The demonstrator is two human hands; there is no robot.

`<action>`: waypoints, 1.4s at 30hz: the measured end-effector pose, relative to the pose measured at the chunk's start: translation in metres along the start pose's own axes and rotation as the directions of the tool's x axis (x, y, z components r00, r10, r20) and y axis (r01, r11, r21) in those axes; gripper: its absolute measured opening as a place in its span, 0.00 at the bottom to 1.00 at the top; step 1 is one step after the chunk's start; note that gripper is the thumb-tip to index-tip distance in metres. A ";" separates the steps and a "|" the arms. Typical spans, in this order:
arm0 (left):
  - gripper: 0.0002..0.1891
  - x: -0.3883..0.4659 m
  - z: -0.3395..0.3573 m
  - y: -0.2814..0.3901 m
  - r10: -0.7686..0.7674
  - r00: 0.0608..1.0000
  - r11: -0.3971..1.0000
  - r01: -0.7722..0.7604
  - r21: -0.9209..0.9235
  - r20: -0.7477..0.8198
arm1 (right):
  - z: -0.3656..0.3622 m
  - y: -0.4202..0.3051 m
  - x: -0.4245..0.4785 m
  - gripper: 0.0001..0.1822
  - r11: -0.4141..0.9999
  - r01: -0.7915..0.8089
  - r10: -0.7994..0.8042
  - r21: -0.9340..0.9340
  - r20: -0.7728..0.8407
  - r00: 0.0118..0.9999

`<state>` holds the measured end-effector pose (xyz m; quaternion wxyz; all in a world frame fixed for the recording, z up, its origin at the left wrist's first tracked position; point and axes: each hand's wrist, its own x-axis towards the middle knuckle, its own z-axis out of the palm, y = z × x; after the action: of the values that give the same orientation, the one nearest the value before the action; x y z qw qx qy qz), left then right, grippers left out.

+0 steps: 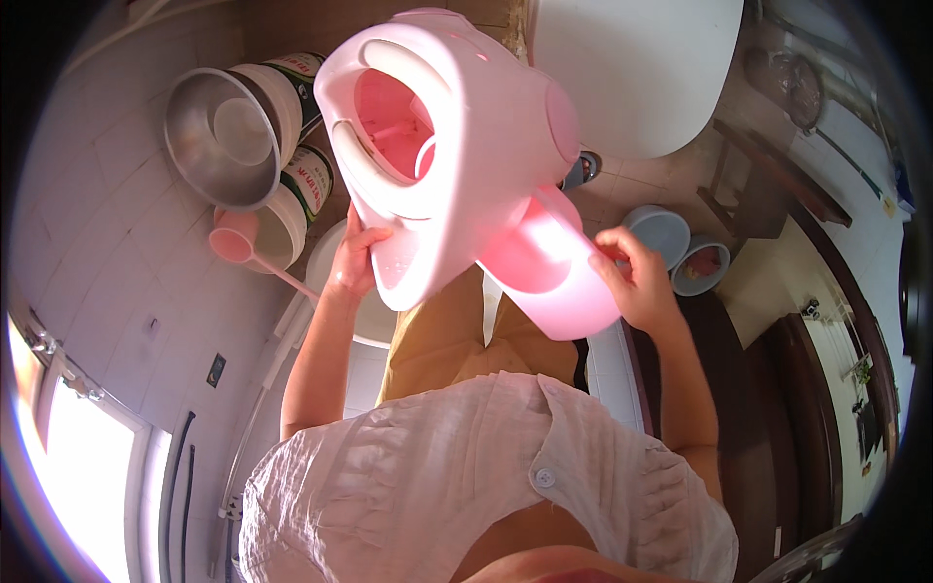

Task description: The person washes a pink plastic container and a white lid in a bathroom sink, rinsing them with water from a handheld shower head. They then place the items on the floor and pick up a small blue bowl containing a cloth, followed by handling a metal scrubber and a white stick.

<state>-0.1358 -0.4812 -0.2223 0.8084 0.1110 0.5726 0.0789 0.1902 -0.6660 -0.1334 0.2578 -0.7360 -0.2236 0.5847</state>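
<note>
A pink and white plastic child's potty (pixel 503 124) is held up in front of me, tilted so its oval seat opening faces left. My left hand (pixel 355 255) grips its lower front lip, thumb on the surface, where small water drops show. From the lower right side a glossy pink pull-out bowl (pixel 561 306) sticks out partway. My right hand (pixel 640 280) holds the outer end of this bowl, its fingers curled over the rim. The bowl's inner end is hidden inside the potty body.
At left stand a steel basin (pixel 186 146) on a white bucket, another bucket (pixel 288 226), and a pink long-handled dipper (pixel 233 246). Below is a white tub (pixel 375 324). Two small buckets (pixel 660 226) and a wooden stool (pixel 773 175) stand right. A white panel (pixel 634 65) lies beyond.
</note>
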 end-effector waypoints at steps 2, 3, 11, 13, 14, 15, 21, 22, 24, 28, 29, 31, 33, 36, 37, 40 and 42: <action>0.47 -0.002 0.003 -0.006 0.035 0.999 0.998 -0.034 0.043 -0.020 | 0.026 0.028 0.013 0.11 0.978 0.160 -0.105 0.136 -0.342 0.934; 0.47 -0.003 0.002 -0.010 0.060 0.998 0.997 -0.059 0.058 -0.012 | 0.037 0.043 0.017 0.11 0.952 0.247 -0.125 0.180 -0.508 0.852; 0.47 -0.016 -0.007 -0.032 -0.121 0.991 0.985 0.126 0.117 -0.052 | 0.102 0.047 0.084 0.34 0.577 0.399 0.492 0.713 -0.693 0.527; 0.47 -0.016 -0.001 -0.039 -0.145 0.988 0.987 0.148 0.066 -0.047 | 0.097 0.062 0.082 0.36 0.610 0.416 0.446 0.674 -0.726 0.523; 0.46 -0.017 0.001 -0.040 -0.147 0.988 0.988 0.148 0.033 -0.047 | 0.097 0.068 0.078 0.35 0.580 0.407 0.504 0.706 -0.703 0.501; 0.46 -0.013 0.007 -0.043 -0.157 0.987 0.988 0.157 0.004 -0.035 | 0.091 0.075 0.072 0.35 0.552 0.405 0.562 0.729 -0.684 0.466; 0.35 -0.003 -0.039 -0.098 -0.258 0.952 0.966 0.260 -0.008 -0.165 | 0.091 0.112 -0.035 0.29 0.600 -0.153 0.434 0.785 -0.159 0.887; 0.36 -0.006 -0.038 -0.103 -0.186 0.967 0.979 0.197 0.047 -0.177 | 0.098 0.107 -0.044 0.32 0.620 -0.232 0.412 0.749 -0.060 0.909; 0.42 -0.019 -0.020 -0.114 -0.043 0.984 0.982 0.073 0.172 -0.173 | 0.109 0.091 -0.058 0.43 0.622 -0.352 0.397 0.699 0.105 0.912; 0.51 -0.028 0.020 -0.094 -0.042 0.989 0.922 0.092 0.375 -0.140 | 0.147 0.075 -0.053 0.63 0.454 -0.302 0.374 0.838 0.128 0.919; 0.51 -0.026 0.024 -0.094 -0.060 0.986 0.905 0.119 0.410 -0.154 | 0.148 0.076 -0.054 0.64 0.393 -0.295 0.420 0.871 0.115 0.900; 0.52 -0.031 0.040 -0.113 -0.094 0.972 0.872 0.185 0.454 -0.215 | 0.138 0.088 -0.066 0.66 0.280 -0.284 0.478 0.917 0.123 0.869; 0.52 -0.032 0.057 -0.137 -0.123 0.966 0.849 0.222 0.479 -0.229 | 0.129 0.106 -0.074 0.61 0.443 -0.118 0.494 0.889 -0.132 0.859; 0.53 -0.032 0.084 -0.172 -0.160 0.955 0.805 0.274 0.526 -0.251 | 0.136 0.147 -0.093 0.48 0.694 -0.054 0.465 0.718 -0.389 0.796; 0.54 -0.032 0.097 -0.182 -0.155 0.949 0.759 0.293 0.582 -0.275 | 0.126 0.154 -0.104 0.46 0.533 -0.026 0.520 0.846 -0.303 0.798; 0.56 -0.024 0.144 -0.212 -0.122 0.939 0.587 0.329 0.740 -0.321 | 0.079 0.178 -0.137 0.40 0.101 0.002 0.612 0.995 -0.063 0.788; 0.55 -0.024 0.175 -0.221 -0.131 0.971 0.506 0.240 0.828 -0.201 | 0.051 0.192 -0.159 0.39 0.006 -0.044 0.683 0.999 0.028 0.730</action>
<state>0.0217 -0.7161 -0.2040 0.6225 0.4225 0.5916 -0.2898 0.1116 -0.9070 -0.1472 0.5452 -0.5268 0.4955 0.4239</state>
